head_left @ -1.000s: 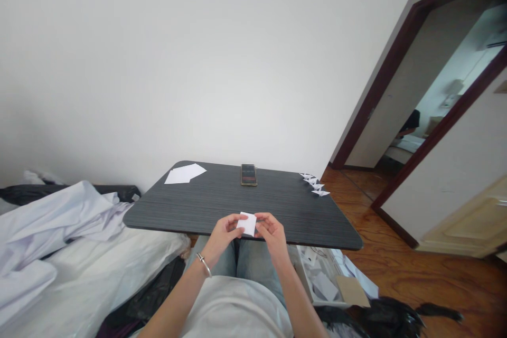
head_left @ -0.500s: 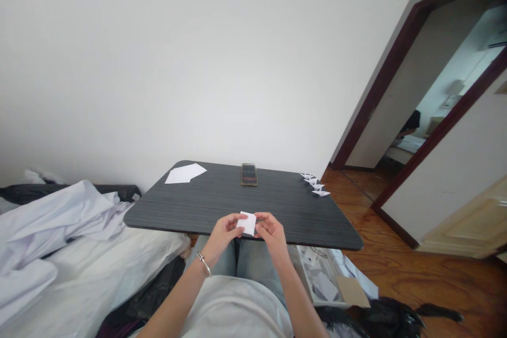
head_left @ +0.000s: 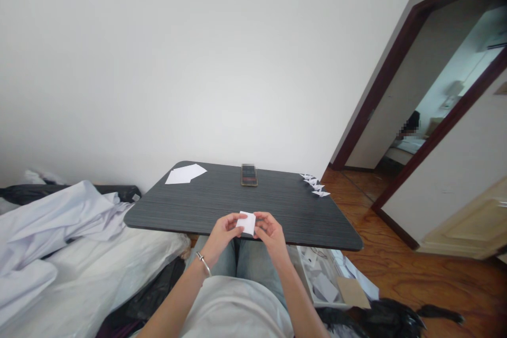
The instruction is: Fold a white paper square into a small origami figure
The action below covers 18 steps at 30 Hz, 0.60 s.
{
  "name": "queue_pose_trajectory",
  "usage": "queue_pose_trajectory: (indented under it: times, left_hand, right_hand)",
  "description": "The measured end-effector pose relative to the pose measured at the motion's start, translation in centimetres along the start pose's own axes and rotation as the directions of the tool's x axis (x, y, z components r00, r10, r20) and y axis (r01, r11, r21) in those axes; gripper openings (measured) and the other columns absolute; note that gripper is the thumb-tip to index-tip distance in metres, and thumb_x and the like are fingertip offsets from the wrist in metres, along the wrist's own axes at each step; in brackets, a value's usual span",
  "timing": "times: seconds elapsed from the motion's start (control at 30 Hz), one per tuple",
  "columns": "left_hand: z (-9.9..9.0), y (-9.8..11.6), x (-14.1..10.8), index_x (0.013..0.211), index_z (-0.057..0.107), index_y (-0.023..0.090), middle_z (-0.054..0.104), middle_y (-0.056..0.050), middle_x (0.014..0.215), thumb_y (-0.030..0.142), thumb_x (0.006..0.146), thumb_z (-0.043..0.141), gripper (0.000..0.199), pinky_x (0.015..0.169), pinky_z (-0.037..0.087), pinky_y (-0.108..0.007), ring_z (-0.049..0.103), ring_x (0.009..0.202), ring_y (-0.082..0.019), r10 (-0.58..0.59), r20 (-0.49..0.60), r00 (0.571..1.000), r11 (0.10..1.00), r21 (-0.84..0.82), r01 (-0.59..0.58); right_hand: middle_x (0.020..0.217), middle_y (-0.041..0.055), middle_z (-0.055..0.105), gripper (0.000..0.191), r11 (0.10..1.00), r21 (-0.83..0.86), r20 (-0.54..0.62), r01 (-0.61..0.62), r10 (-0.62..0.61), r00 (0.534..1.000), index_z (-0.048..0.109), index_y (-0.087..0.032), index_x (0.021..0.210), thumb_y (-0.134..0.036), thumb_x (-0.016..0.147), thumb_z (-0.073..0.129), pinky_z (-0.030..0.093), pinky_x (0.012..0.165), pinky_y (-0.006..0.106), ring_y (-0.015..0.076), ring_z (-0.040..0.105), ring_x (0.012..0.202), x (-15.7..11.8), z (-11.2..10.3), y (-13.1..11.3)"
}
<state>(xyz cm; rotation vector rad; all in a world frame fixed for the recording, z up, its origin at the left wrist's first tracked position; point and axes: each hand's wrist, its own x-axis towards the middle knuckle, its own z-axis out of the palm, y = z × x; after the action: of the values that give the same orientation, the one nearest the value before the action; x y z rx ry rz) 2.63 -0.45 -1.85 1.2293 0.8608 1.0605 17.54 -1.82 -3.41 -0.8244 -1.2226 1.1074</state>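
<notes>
Okay, so the only spot where I'd hunt for writing is the phone [head_left: 249, 175] at 12 o'clock on the counter [head_left: 222, 198]; its dark screen has some faint marks, too blurry to read. It's a slim rectangle with a yellowish-gold edge. (Clock center = middle of the counter, btw.)

Main thing is the folded paper [head_left: 246, 224], a small matte white square with crisp edges, at 6 o'clock, right by the counter's near edge. The left hand [head_left: 222, 231] has its left side pinched between thumb and fingers, and the right hand [head_left: 273, 231] is gripping the right edge, fingertips up at the top corner and thumb lower down. There's a shiny silver-looking bangle [head_left: 204, 264] on the left wrist.

The counter itself is dark with fine streaky grain and rounded corners. Flat white sheets [head_left: 184, 174] overlap at 10 o'clock, and a row of pointy, winged folded paper birds [head_left: 317, 186] sits at 2.

Off the counter: rumpled white cloth [head_left: 79, 216] at 9, filmy, wrinkled plastic [head_left: 119, 261] at 8, glossy swirly-grained wood floor [head_left: 420, 280] at 4.
</notes>
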Motion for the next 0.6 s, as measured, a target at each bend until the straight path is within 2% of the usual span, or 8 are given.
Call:
queue_pose_trajectory:
  times: [0.33,0.6]
  left_hand:
    - [-0.1,-0.2,0.0,0.093,0.061,0.012,0.063,-0.005,0.081,0.015,0.063,0.063,0.030,0.058,0.039,-0.021,0.054,0.067,-0.012,0.007,0.004,1.000,1.000,-0.006,-0.007]
    - [0.1,-0.3,0.0,0.093,0.061,0.011,0.063,-0.005,0.082,0.020,0.063,0.065,0.032,0.057,0.037,-0.021,0.053,0.067,-0.012,-0.010,0.049,0.999,0.999,0.045,0.008]
  right_hand:
    - [0.091,0.0026,0.055,0.034,1.000,0.028,-0.019,-0.013,0.014,1.000,0.053,-0.020,0.097,-0.011,0.065,0.056,0.045,0.049,0.018,0.0110,0.055,0.067,0.1,-0.1,0.7]
    - [0.079,0.0005,0.061,0.028,0.995,0.079,-0.053,-0.069,0.073,0.996,0.055,-0.019,0.092,-0.014,0.065,0.058,0.043,0.045,0.017,0.0090,0.055,0.055,0.4,-0.2,1.6]
